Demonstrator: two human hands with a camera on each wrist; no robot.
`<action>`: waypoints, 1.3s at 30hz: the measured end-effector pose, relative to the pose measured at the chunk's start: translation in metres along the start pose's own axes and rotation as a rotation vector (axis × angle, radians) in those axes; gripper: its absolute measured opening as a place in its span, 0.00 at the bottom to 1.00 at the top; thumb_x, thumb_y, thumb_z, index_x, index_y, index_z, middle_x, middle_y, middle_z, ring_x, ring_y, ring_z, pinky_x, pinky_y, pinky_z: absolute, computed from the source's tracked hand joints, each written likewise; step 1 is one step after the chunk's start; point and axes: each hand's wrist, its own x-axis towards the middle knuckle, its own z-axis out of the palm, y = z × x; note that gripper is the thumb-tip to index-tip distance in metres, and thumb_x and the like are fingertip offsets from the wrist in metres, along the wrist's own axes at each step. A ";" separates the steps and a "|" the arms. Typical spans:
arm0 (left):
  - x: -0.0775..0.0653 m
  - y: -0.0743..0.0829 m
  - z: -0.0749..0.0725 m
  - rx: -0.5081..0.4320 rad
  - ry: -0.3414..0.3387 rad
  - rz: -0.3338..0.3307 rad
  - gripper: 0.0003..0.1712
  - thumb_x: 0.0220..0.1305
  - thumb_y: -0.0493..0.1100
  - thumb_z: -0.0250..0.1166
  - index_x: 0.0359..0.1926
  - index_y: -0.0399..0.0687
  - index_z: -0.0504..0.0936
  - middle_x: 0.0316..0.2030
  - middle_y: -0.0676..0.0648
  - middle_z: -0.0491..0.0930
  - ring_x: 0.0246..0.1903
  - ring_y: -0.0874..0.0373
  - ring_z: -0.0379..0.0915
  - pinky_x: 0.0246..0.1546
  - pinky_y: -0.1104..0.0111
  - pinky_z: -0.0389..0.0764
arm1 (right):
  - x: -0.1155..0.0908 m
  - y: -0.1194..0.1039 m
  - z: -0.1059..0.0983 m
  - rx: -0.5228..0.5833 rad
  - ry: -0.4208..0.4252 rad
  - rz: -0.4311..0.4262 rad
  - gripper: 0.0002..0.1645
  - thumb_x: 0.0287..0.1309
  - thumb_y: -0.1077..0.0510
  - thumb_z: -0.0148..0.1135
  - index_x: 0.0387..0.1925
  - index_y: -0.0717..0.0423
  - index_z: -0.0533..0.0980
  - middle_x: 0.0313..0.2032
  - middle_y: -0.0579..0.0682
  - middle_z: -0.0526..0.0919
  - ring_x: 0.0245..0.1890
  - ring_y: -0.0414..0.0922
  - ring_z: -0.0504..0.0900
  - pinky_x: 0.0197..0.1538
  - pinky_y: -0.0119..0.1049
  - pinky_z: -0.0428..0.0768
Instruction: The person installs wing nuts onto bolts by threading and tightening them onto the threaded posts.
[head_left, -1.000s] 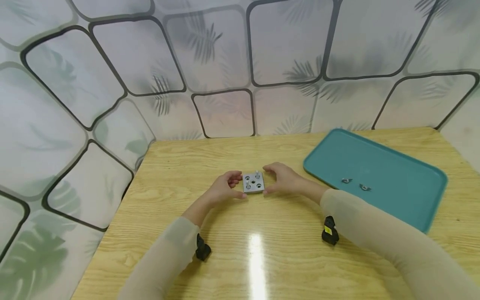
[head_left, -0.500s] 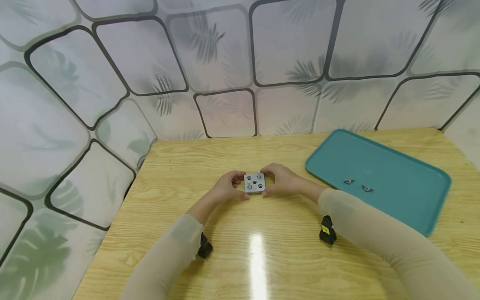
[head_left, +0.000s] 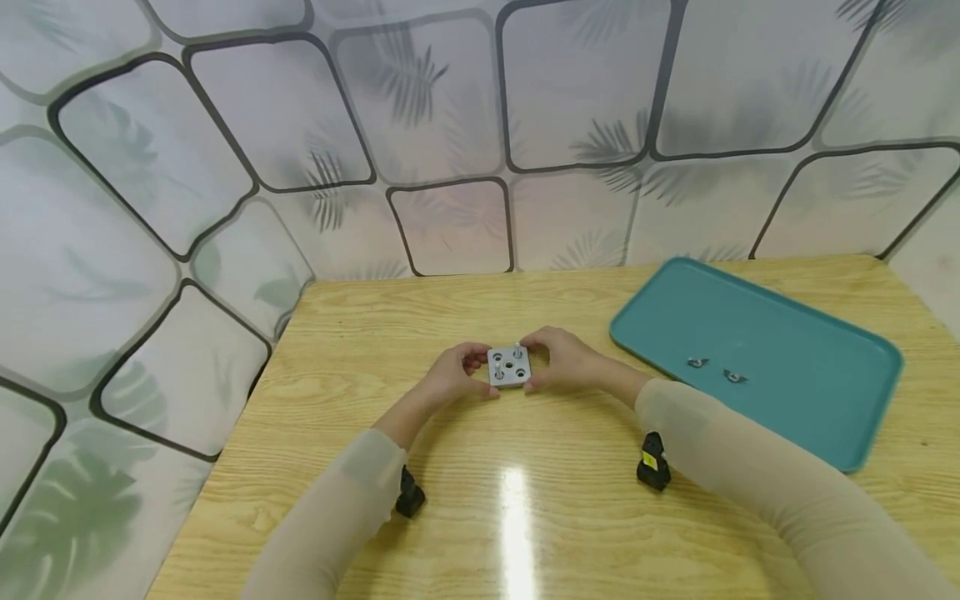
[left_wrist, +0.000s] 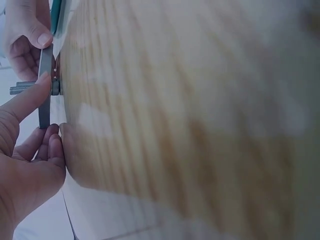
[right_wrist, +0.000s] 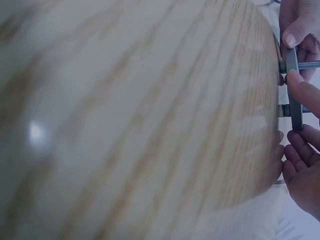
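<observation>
A square grey metal plate [head_left: 509, 380] with several holes lies level near the table's middle. Two bolts [head_left: 517, 351] stand upright through it. My left hand [head_left: 450, 375] pinches the plate's left side, thumb at the near corner and fingers behind. At the right side my right hand [head_left: 567, 360] does the same with thumb and fingertips. Seen edge-on in the left wrist view, the plate [left_wrist: 45, 110] sits above the bolt heads [left_wrist: 55, 87], a little off the tabletop. The right wrist view shows threaded shanks [right_wrist: 309, 64] rising above it.
A teal tray [head_left: 795, 350] lies at the right, partly behind my right forearm. Inside are two wing nuts [head_left: 697, 362], apart from each other. The wooden table [head_left: 375, 325] meets a patterned curtain [head_left: 570, 217] at the back. A black wrist camera [head_left: 654, 462] hangs under each sleeve.
Both hands have moved inward a little, from just beside the plate to pinching its sides. The view has shifted slightly. In the last half second almost nothing has moved.
</observation>
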 end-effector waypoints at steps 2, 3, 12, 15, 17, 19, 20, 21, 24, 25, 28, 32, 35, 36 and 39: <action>0.000 0.000 0.000 0.002 -0.001 0.001 0.40 0.43 0.34 0.77 0.59 0.42 0.72 0.52 0.46 0.75 0.52 0.53 0.69 0.58 0.61 0.68 | -0.001 0.000 0.000 0.005 0.001 0.001 0.45 0.39 0.52 0.78 0.58 0.66 0.70 0.56 0.61 0.74 0.60 0.56 0.69 0.64 0.50 0.64; 0.000 0.000 0.000 0.004 -0.002 0.003 0.40 0.43 0.34 0.77 0.59 0.42 0.72 0.53 0.46 0.75 0.53 0.53 0.69 0.58 0.61 0.68 | -0.001 0.000 0.000 0.007 0.001 0.002 0.45 0.39 0.52 0.78 0.58 0.66 0.70 0.56 0.61 0.74 0.59 0.56 0.69 0.64 0.50 0.64; -0.001 0.001 0.001 0.017 -0.013 0.023 0.40 0.42 0.34 0.78 0.59 0.41 0.73 0.54 0.45 0.76 0.54 0.52 0.70 0.58 0.60 0.68 | -0.002 0.003 0.000 0.009 -0.008 0.014 0.45 0.38 0.51 0.79 0.58 0.66 0.70 0.56 0.61 0.74 0.59 0.56 0.70 0.64 0.49 0.64; 0.001 0.000 0.001 0.015 -0.026 0.019 0.39 0.41 0.34 0.78 0.58 0.41 0.73 0.54 0.46 0.76 0.54 0.52 0.70 0.59 0.61 0.68 | -0.003 0.005 0.001 0.025 -0.009 0.020 0.46 0.38 0.51 0.79 0.58 0.66 0.70 0.56 0.61 0.74 0.60 0.57 0.69 0.64 0.50 0.64; 0.001 0.000 0.001 0.016 -0.031 0.011 0.39 0.41 0.34 0.78 0.57 0.42 0.74 0.53 0.47 0.76 0.54 0.53 0.70 0.59 0.61 0.68 | -0.004 0.006 0.001 0.038 -0.010 0.024 0.46 0.38 0.50 0.79 0.58 0.65 0.70 0.57 0.61 0.74 0.60 0.57 0.69 0.64 0.50 0.63; 0.001 0.000 0.002 0.019 -0.037 0.005 0.39 0.41 0.35 0.78 0.57 0.42 0.74 0.53 0.47 0.76 0.53 0.53 0.70 0.58 0.62 0.68 | -0.005 0.008 0.002 0.054 -0.008 0.022 0.47 0.37 0.50 0.79 0.58 0.66 0.70 0.57 0.61 0.73 0.60 0.57 0.69 0.64 0.51 0.63; 0.001 0.000 0.002 0.024 -0.039 0.002 0.39 0.41 0.35 0.78 0.57 0.43 0.74 0.53 0.47 0.76 0.53 0.54 0.70 0.58 0.62 0.69 | -0.005 0.008 0.002 0.059 -0.008 0.024 0.47 0.37 0.50 0.79 0.58 0.65 0.70 0.57 0.61 0.73 0.61 0.57 0.68 0.65 0.51 0.63; 0.001 0.000 0.002 0.029 -0.041 0.003 0.39 0.41 0.35 0.78 0.57 0.42 0.73 0.52 0.47 0.76 0.52 0.54 0.70 0.57 0.62 0.69 | -0.006 0.009 0.003 0.060 -0.006 0.019 0.47 0.37 0.50 0.79 0.58 0.66 0.70 0.57 0.61 0.73 0.60 0.57 0.68 0.64 0.52 0.63; 0.000 0.001 0.002 0.042 -0.049 0.007 0.39 0.41 0.35 0.78 0.57 0.42 0.73 0.51 0.47 0.76 0.50 0.54 0.70 0.56 0.62 0.70 | -0.007 0.010 0.004 0.077 0.001 0.021 0.47 0.35 0.50 0.80 0.58 0.65 0.70 0.57 0.61 0.74 0.61 0.57 0.68 0.65 0.52 0.62; -0.001 0.001 0.002 0.046 -0.051 0.010 0.38 0.41 0.35 0.78 0.57 0.41 0.73 0.51 0.47 0.76 0.50 0.54 0.70 0.56 0.62 0.70 | -0.008 0.010 0.004 0.077 0.003 0.019 0.47 0.35 0.50 0.80 0.58 0.65 0.70 0.57 0.61 0.74 0.60 0.57 0.68 0.64 0.52 0.62; -0.002 0.001 0.003 0.055 -0.053 0.017 0.39 0.41 0.36 0.78 0.57 0.41 0.73 0.51 0.47 0.76 0.50 0.54 0.70 0.56 0.62 0.70 | -0.009 0.011 0.005 0.081 0.007 0.013 0.47 0.36 0.51 0.80 0.57 0.65 0.71 0.56 0.60 0.74 0.60 0.57 0.69 0.64 0.52 0.63; -0.004 0.002 0.005 0.054 -0.049 0.019 0.39 0.41 0.36 0.78 0.57 0.40 0.73 0.52 0.46 0.76 0.50 0.54 0.70 0.56 0.62 0.70 | -0.011 0.011 0.005 0.090 0.003 0.012 0.46 0.36 0.51 0.80 0.57 0.65 0.70 0.56 0.60 0.74 0.60 0.57 0.69 0.64 0.51 0.63; -0.006 0.004 0.008 0.061 -0.052 0.024 0.39 0.42 0.36 0.78 0.57 0.40 0.73 0.52 0.46 0.75 0.51 0.53 0.70 0.56 0.61 0.70 | -0.014 0.011 0.003 0.089 0.001 0.011 0.47 0.36 0.51 0.80 0.57 0.66 0.70 0.56 0.61 0.74 0.60 0.57 0.69 0.64 0.52 0.63; -0.006 0.005 0.009 0.069 -0.053 0.027 0.39 0.42 0.37 0.78 0.57 0.40 0.73 0.52 0.46 0.75 0.51 0.53 0.70 0.56 0.61 0.70 | -0.015 0.011 0.003 0.086 0.002 0.011 0.47 0.36 0.51 0.80 0.57 0.66 0.70 0.56 0.61 0.74 0.60 0.57 0.69 0.64 0.52 0.63; -0.007 0.007 0.011 0.087 -0.060 0.039 0.39 0.42 0.38 0.78 0.58 0.41 0.73 0.52 0.46 0.75 0.51 0.53 0.70 0.56 0.61 0.70 | -0.020 0.012 0.001 0.076 0.005 0.016 0.46 0.36 0.51 0.79 0.57 0.65 0.70 0.56 0.60 0.74 0.59 0.57 0.69 0.64 0.52 0.63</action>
